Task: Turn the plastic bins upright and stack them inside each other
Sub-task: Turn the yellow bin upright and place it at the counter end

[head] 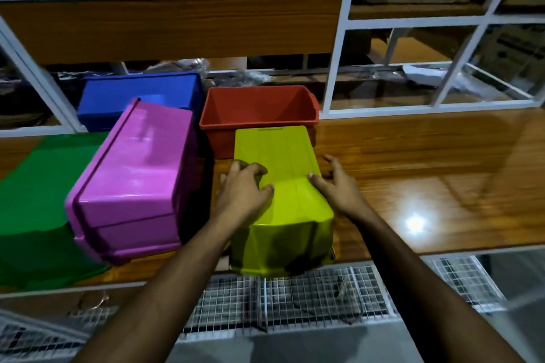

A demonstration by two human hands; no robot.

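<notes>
I count five bins on the wooden table (413, 156), and by my reading only the red bin (259, 110), at about 12 o'clock from my hands, stands upright; it is empty. Nothing is stacked yet. The yellow bin (283, 200) lies bottom-up right in front of me, touching the red one. My left hand (244, 188) rests curled on its bottom; my right hand (339, 188) presses its side at 3 o'clock, fingers spread, neither fully clenched. The pink bin (138, 177) at 9 o'clock, the green bin (38, 200) beyond it and the blue bin (138, 94) at 11 o'clock all remain overturned.
</notes>
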